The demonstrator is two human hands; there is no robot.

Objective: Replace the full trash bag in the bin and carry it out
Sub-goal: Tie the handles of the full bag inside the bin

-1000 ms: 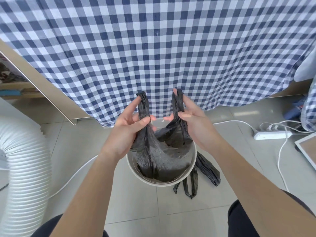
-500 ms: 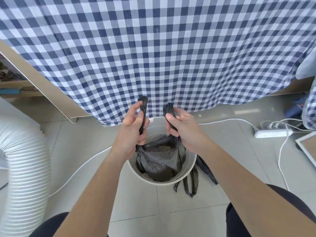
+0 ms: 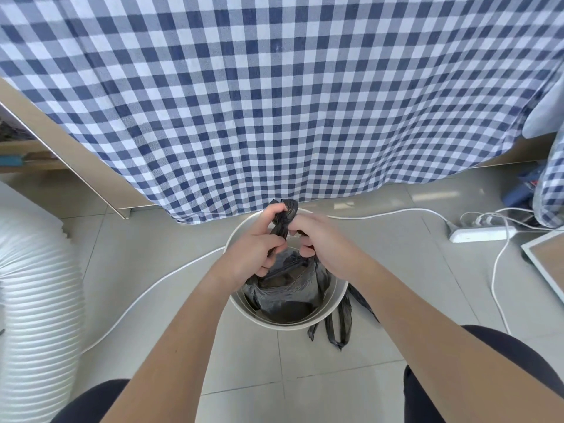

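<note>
A round white bin [image 3: 334,306] stands on the tiled floor with a black trash bag [image 3: 287,297] inside it. My left hand [image 3: 253,251] and my right hand [image 3: 320,242] meet above the bin. Each grips one of the bag's twisted handles, and the two handles cross between my fingers, their ends sticking up at the bag's handle tips [image 3: 287,210]. A second black bag [image 3: 338,328] lies flat on the floor against the bin's right side, partly hidden by my right forearm.
A blue-and-white checked cloth [image 3: 274,102] hangs just behind the bin. A ribbed white duct [image 3: 36,300] fills the left. A white cable [image 3: 146,297] runs across the floor past the bin to a power strip [image 3: 482,234] at right. A framed panel [image 3: 546,264] lies far right.
My hands have come together from apart, lowering the bag's handles and crossing them over the bin. The bag has sunk back into the bin.
</note>
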